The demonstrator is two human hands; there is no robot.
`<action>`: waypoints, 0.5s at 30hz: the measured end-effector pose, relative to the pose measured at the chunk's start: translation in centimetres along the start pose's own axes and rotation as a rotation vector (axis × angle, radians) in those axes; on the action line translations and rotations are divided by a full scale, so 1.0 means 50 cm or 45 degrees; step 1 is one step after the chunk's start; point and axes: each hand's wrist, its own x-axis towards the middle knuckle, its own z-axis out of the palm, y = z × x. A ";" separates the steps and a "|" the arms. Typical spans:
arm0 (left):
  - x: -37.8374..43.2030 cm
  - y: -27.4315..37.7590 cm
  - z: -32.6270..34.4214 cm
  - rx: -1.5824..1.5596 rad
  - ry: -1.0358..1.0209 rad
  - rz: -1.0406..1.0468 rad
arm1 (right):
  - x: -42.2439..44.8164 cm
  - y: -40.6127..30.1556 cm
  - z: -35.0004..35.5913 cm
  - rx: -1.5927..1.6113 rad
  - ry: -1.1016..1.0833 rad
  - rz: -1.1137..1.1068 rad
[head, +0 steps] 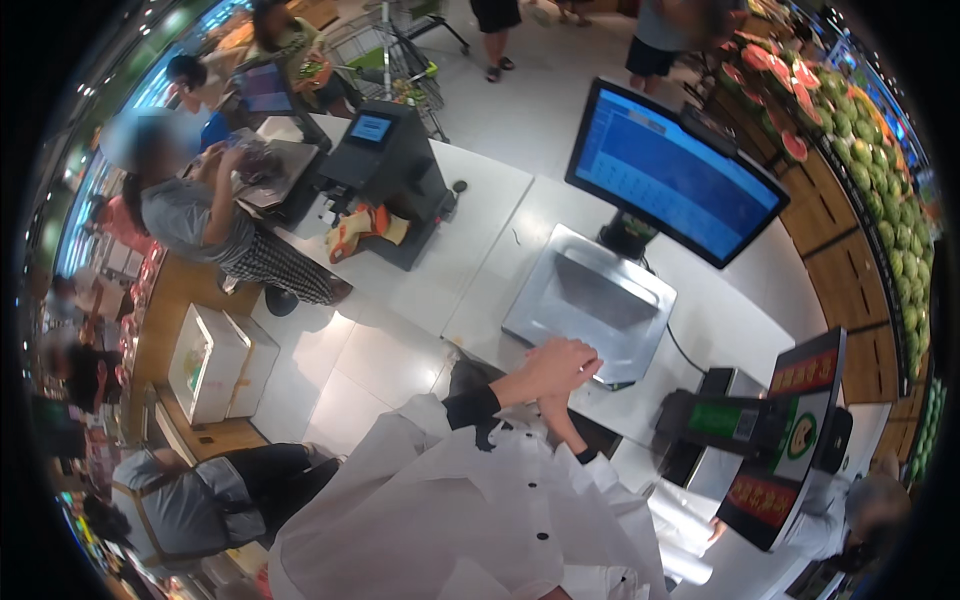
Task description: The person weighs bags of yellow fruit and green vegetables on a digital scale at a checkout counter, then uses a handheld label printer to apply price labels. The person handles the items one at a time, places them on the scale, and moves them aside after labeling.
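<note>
My left hand (551, 368) lies across my right hand (554, 406), its fingers curled over it. The right hand's fingers are mostly hidden underneath. Both hands are above the near edge of a counter scale's steel platter (574, 330), and no object shows in them. Nothing lies on the platter. Behind it, a touchscreen monitor (667, 180) stands on a short post, lit with a blue display. White sleeves with black cuffs cover my arms.
Left along the white counter (480, 195) are a dark label-printing scale (397, 165) and orange-and-cream work gloves (365, 231). A person (195, 210) handles a bagged item there. At right stand a sign board (795, 435), plastic bag rolls (682, 555) and a watermelon display (885, 187). A foam box (202, 364) sits left.
</note>
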 end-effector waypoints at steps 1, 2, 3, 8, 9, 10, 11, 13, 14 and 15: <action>-0.002 0.000 0.000 -0.028 0.026 0.005 | -0.008 0.004 -0.002 0.005 -0.001 0.016; -0.001 -0.002 0.000 -0.055 0.051 0.011 | -0.008 0.009 -0.003 0.006 -0.006 0.020; -0.004 -0.002 0.004 -0.089 0.066 0.021 | -0.013 0.010 -0.004 0.008 -0.009 0.029; -0.014 -0.009 0.011 -0.248 0.211 0.101 | -0.015 0.022 -0.015 0.002 -0.025 0.068; -0.013 -0.006 0.013 -0.265 0.186 0.100 | -0.016 0.021 -0.021 -0.009 -0.030 0.074; -0.015 -0.004 0.012 -0.281 0.162 0.101 | -0.017 0.020 -0.027 -0.013 -0.038 0.084; -0.019 -0.005 0.010 -0.239 0.127 0.113 | -0.021 0.019 -0.029 -0.020 -0.034 0.090; -0.032 -0.015 0.007 -0.157 0.057 0.139 | -0.018 0.022 -0.020 -0.011 -0.040 0.096; -0.036 -0.023 0.015 -0.115 0.054 0.178 | -0.023 0.023 -0.023 -0.020 -0.037 0.105; -0.040 -0.031 0.018 -0.066 0.052 0.218 | -0.019 0.024 -0.022 -0.024 -0.038 0.105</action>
